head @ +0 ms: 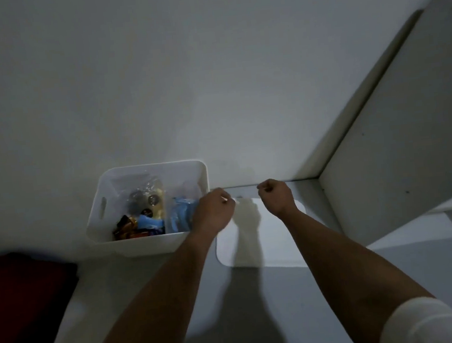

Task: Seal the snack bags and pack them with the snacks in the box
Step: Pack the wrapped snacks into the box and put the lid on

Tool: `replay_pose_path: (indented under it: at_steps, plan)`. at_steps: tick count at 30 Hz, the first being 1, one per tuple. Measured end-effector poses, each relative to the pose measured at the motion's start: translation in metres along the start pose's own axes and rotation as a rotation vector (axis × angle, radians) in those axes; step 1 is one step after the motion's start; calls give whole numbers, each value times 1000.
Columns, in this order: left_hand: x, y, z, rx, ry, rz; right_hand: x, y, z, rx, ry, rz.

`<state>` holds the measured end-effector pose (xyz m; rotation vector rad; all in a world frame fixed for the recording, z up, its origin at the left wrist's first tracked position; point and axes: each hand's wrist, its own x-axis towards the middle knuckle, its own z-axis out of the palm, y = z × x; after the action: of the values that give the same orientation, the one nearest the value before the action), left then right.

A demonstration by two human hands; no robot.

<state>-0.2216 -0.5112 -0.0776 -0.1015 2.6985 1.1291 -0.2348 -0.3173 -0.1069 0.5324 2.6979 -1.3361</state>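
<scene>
A white plastic box [154,243] stands on the table against the wall. Inside it lie a clear bag of round dark and yellow snacks [150,197], a light blue packet [180,213] and small orange and brown wrapped sweets [126,228]. My left hand [214,210] hovers at the box's right rim, fingers closed, pinching a small white strip [233,200] that I cannot identify. My right hand [276,197] is a closed fist just to the right, above a flat white lid [275,249]. Nothing shows in the right hand.
The white lid lies flat on the grey table, right of the box. A white shelf unit [395,156] rises at the right. A dark red cloth [25,298] sits at the left edge. The plain wall is close behind.
</scene>
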Motion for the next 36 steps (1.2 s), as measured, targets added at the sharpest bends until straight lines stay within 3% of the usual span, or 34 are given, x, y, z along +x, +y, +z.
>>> replay_pose_path:
  at_steps: [4, 8, 11, 21, 25, 29, 36]
  plan:
    - [-15, -13, 82, 64, -191, -104, 4, 87, -31, -37, -21, 220]
    - [-20, -53, 129, 245, -269, -328, -1, 161, -45, -131, -75, 403]
    - [-25, -67, 146, 354, -276, -398, -8, 189, -50, -164, -114, 472]
    - [-31, -75, 157, -32, 51, -495, -15, 206, -40, 45, -51, 529]
    - [-37, -83, 158, -103, -3, -616, -22, 219, -49, 11, -53, 530]
    - [-45, -81, 159, -111, 11, -642, -33, 226, -55, 32, 69, 564]
    - [-44, -37, 138, -342, 73, -455, -46, 193, -78, 22, 338, 481]
